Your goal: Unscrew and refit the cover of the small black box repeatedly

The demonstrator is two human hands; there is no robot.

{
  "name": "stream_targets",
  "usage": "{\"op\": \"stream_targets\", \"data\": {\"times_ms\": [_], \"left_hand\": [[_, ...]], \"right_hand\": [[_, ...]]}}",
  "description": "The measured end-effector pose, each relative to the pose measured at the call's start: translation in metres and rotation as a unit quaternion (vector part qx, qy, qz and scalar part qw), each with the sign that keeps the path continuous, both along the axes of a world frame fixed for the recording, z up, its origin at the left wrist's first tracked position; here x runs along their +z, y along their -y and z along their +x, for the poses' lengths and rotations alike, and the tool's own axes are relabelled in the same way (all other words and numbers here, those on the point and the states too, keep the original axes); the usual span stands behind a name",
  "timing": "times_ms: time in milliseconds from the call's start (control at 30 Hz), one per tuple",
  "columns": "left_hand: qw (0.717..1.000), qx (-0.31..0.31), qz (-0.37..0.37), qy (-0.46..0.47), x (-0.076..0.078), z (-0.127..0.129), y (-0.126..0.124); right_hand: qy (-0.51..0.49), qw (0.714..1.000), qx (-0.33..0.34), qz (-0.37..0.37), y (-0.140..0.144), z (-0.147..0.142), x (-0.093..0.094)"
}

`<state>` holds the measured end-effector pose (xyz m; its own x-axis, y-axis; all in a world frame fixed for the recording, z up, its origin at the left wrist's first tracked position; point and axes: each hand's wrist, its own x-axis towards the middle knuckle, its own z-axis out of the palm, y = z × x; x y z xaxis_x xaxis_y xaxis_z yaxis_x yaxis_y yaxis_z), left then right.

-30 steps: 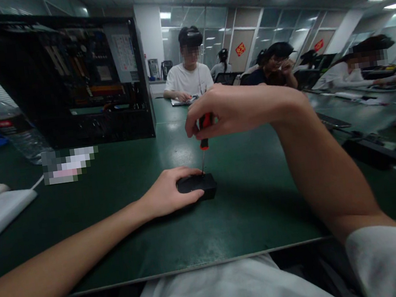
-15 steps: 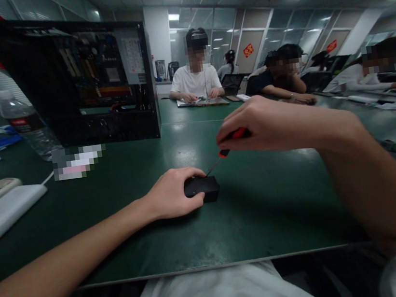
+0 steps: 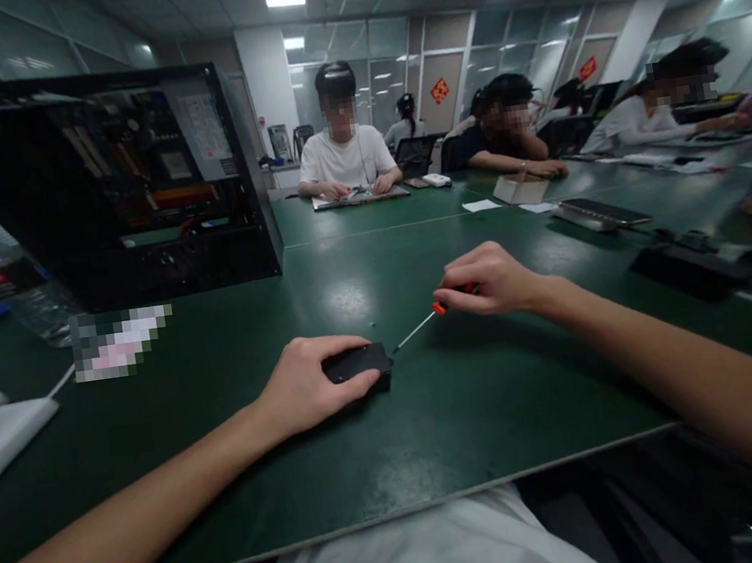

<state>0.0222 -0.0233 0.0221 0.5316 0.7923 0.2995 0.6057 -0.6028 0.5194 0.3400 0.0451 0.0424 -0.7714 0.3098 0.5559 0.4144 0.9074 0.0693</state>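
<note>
A small black rectangular box lies on the green table. My left hand is closed around it from the left, thumb along the near side and fingers along the far side. In my right hand, to the right of the box, is a screwdriver with a red and black handle. Its thin shaft slants down to the left, and the tip is at the box's right end. I cannot tell whether the tip touches it.
An open black computer case stands at the back left, with a plastic bottle beside it. A white power bank-like block lies at the left. Small boxes, papers and a black device are at the right. Several people sit beyond.
My right hand has lowered, and the screwdriver's tip has gone from the box's top far edge to its right end. The shaft now lies flatter. The view has shifted to the right.
</note>
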Motion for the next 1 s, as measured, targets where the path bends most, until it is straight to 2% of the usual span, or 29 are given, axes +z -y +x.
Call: {"op": "stream_targets", "data": {"times_ms": [133,300,467,633,700,767,833,933,1000], "left_hand": [[1.000,-0.005,0.003,-0.005,0.000,0.001,0.000],[1.000,-0.019,-0.001,-0.006,0.000,-0.001,0.000],[1.000,-0.021,-0.002,-0.008,0.000,-0.001,-0.001],[1.000,-0.019,-0.022,-0.005,0.001,-0.001,0.000],[0.998,-0.020,-0.057,0.023,0.002,-0.001,-0.001],[0.987,-0.021,-0.110,0.114,0.002,-0.001,-0.002],[0.949,-0.011,-0.178,0.261,0.004,-0.002,-0.005],[0.836,0.032,-0.290,0.464,0.010,-0.005,-0.012],[0.766,0.066,-0.351,0.534,0.014,-0.009,-0.017]], "right_hand": [[-0.019,1.000,0.003,0.005,0.004,-0.004,-0.001],[-0.062,0.998,-0.026,0.007,0.010,-0.011,-0.002],[-0.055,0.998,-0.007,-0.001,0.008,-0.012,-0.005],[-0.055,0.998,-0.021,-0.020,0.006,-0.010,-0.006],[-0.052,0.998,-0.021,-0.019,0.006,-0.009,-0.007],[-0.051,0.999,-0.012,-0.014,0.005,-0.007,-0.007],[-0.049,0.999,-0.006,-0.010,0.005,-0.007,-0.008],[-0.046,0.999,-0.003,-0.004,0.004,-0.007,-0.008],[-0.045,0.999,0.001,0.002,0.004,-0.007,-0.008]]}}
